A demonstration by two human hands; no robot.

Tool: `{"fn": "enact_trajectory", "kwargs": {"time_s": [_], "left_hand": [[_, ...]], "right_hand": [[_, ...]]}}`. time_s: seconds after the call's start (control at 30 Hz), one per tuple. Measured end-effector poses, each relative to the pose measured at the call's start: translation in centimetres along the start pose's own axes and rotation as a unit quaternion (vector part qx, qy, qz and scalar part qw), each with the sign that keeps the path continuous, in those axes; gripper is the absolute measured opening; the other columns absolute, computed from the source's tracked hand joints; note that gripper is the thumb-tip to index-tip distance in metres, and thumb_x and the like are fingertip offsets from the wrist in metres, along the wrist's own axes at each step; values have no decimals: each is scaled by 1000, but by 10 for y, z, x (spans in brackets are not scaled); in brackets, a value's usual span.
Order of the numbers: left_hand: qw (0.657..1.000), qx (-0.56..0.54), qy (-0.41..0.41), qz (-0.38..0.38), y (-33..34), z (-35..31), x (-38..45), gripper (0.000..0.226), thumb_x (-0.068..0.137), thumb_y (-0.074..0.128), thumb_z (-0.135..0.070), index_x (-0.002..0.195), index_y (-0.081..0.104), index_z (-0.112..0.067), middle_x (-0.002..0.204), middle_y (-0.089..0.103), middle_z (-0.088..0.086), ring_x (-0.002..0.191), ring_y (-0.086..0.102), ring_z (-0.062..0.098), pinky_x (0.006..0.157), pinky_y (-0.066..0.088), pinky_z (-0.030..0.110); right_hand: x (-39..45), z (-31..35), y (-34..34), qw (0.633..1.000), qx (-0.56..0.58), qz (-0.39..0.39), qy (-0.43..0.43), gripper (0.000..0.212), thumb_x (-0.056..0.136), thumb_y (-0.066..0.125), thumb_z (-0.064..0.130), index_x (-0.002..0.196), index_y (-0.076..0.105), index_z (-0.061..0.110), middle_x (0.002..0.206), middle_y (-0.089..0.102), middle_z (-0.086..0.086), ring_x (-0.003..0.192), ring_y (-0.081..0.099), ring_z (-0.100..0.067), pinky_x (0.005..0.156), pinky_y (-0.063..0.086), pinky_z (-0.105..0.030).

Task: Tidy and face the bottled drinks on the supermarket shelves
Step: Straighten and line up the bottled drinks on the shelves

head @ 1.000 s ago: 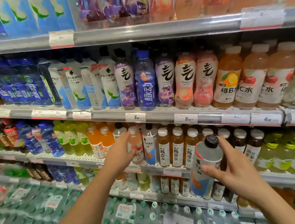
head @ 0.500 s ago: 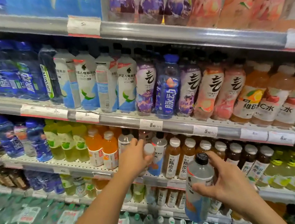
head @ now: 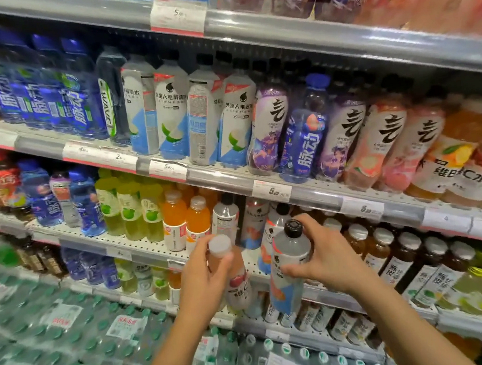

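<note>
My left hand (head: 204, 279) grips a peach-coloured bottle with a white cap (head: 239, 284), held in front of the third shelf (head: 139, 248). My right hand (head: 326, 259) grips a clear bottle with a black cap and a blue and orange label (head: 288, 270), right beside the first. Both bottles hang tilted in the air just off the shelf's front edge. Behind them on the shelf stand two black-capped bottles (head: 226, 218) of the same kind as the right one, and two orange drinks (head: 197, 218).
The shelf above (head: 221, 175) carries blue, white, purple and pink bottles with price tags along its rail. Brown tea bottles (head: 404, 256) stand to the right of my hands, green drinks (head: 131, 206) to the left. Shrink-wrapped water packs (head: 56, 338) lie stacked below.
My left hand has pulled the white-capped bottle off the shelf toward me. My right hand has brought its bottle left and up beside it. The view has swung left and tilted.
</note>
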State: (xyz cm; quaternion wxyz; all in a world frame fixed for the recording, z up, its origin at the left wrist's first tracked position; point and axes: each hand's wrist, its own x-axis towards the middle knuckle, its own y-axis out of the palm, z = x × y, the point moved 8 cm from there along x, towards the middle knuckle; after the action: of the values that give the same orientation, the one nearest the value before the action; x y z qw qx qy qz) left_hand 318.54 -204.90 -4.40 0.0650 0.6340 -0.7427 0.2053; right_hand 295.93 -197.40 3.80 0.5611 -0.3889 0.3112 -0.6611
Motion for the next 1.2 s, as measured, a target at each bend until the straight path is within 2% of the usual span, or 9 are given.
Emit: {"fn": "enact_trajectory", "kwargs": {"time_s": [0.17,0.27,0.4,0.5,0.7,0.83,0.93,1.03,1.2], "left_hand": [[1000,-7,-15,-9,-37,3,-28,26,93,66,-44,117,57,-38,109,68,-18,101,65,6,82,57,36],[999,23,-17,-19,-56,9,-44,31,90,62,-50,118,57,-38,110,67,-17,101,65,6,82,57,39],[999,40,-18,-26,-69,18,-58,28,89,64,-46,114,58,-36,107,67,-16,98,65,5,79,57,37],[998,54,-29,-24,-73,28,-66,34,88,63,-52,117,58,-35,108,67,-16,98,65,6,80,57,37],[996,75,-40,-16,-71,36,-73,31,90,63,-58,115,56,-42,108,64,-25,97,63,1,81,56,30],[996,78,-45,-5,-69,36,-69,33,88,62,-59,116,55,-42,108,65,-23,98,63,1,81,55,30],[996,84,-42,3,-63,35,-66,29,90,66,-50,115,55,-40,108,64,-22,98,63,3,80,55,30],[996,76,-40,12,-55,34,-66,29,90,68,-45,114,55,-39,108,63,-22,100,62,2,81,55,31],[997,61,-33,22,-45,27,-67,38,85,60,-60,114,56,-37,106,65,-18,97,64,5,79,55,32]], "right_hand": [[45,0,36,999,4,26,-17,74,62,82,53,125,45,39,116,62,9,105,59,-12,86,52,-37],[68,1,51,999,-21,29,-25,70,61,81,49,121,45,38,114,57,2,103,55,-17,80,50,-31],[94,8,61,991,-120,39,-53,74,59,82,50,124,50,34,121,57,3,108,55,-21,90,52,-43],[109,11,66,978,-190,54,-72,83,59,83,53,133,53,27,131,59,4,117,57,-21,96,52,-43],[120,13,74,962,-249,72,-92,77,67,85,52,127,41,35,109,66,5,96,63,-22,72,54,-40],[128,8,73,951,-288,89,-77,71,73,83,50,127,39,32,98,63,5,91,63,-25,67,54,-39],[134,1,72,953,-283,97,-43,70,77,82,45,132,44,25,114,66,1,101,63,-24,77,57,-41],[142,-7,73,960,-251,122,-9,62,79,85,40,126,51,20,123,62,-1,113,60,-25,87,54,-39],[150,-17,73,961,-221,162,37,84,87,80,37,155,36,14,158,43,-8,142,43,-29,109,40,-37]]}}
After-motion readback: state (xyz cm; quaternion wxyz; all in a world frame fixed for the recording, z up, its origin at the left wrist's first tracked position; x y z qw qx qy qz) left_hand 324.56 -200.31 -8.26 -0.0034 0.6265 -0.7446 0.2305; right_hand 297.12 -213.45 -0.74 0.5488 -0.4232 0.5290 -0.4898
